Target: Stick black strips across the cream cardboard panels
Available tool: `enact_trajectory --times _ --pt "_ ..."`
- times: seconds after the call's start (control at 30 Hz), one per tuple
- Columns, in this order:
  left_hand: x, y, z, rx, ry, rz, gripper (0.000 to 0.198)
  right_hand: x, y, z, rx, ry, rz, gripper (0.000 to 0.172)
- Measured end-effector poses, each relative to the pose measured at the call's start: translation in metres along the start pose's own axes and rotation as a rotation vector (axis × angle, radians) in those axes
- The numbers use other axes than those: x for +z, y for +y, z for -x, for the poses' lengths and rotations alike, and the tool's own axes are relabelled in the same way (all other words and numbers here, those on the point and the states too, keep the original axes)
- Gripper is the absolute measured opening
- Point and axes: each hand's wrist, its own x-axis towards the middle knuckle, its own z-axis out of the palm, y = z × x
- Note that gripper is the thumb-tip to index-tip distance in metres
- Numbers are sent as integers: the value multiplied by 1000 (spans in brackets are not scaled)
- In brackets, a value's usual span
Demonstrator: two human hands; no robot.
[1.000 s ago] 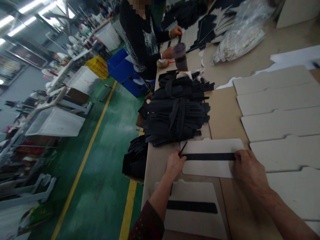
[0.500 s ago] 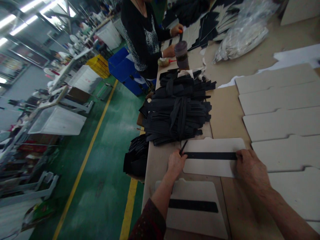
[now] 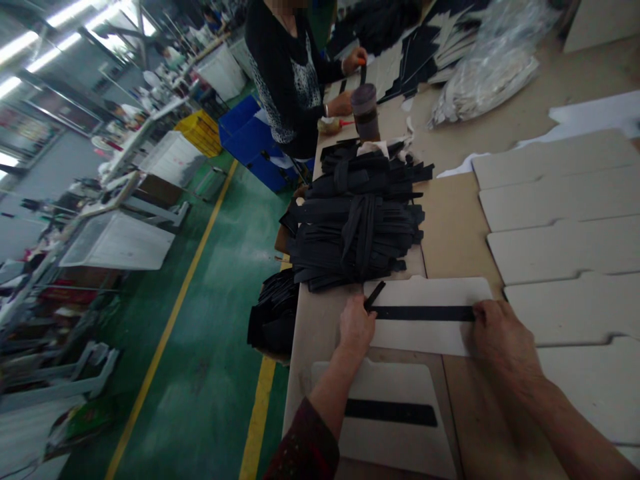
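A black strip (image 3: pixel 425 313) lies lengthwise across a pale board (image 3: pixel 435 340) on the table. At its left end my left hand (image 3: pixel 357 327) pinches it, with a second short dark piece (image 3: pixel 376 295) sticking up from the same fingers. My right hand (image 3: pixel 504 337) has its fingers closed on the strip's right end, over the board's right edge. Nearer to me lies another pale board (image 3: pixel 395 448) bearing a black strip (image 3: pixel 393 412), partly behind my left forearm.
Bundles of black strips (image 3: pixel 350 233) lie beyond my left hand. Overlapping pale boards (image 3: pixel 575 250) cover the table's right side. Farther off are a brown cup (image 3: pixel 366 113), a clear plastic bag (image 3: pixel 493 73) and a co-worker (image 3: pixel 287 73). The table edge (image 3: pixel 291 373) drops to a green floor.
The dark piece in my left hand has tilted further to the right, and that hand has shifted slightly. My right hand stays at the strip's right end.
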Motion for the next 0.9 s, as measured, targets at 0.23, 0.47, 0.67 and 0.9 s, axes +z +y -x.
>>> enact_trajectory --times 0.23,0.47,0.67,0.9 --pt "4 7 7 69 -4 -31 12 3 1 -1 -6 13 -19 29" --pt "7 3 4 63 -5 -27 14 4 2 0 -13 17 4 29" --pt "9 3 3 57 8 4 16 7 5 -1 -26 26 8 27" --pt "12 7 0 -2 18 41 18 4 0 -1 -14 30 0 26"
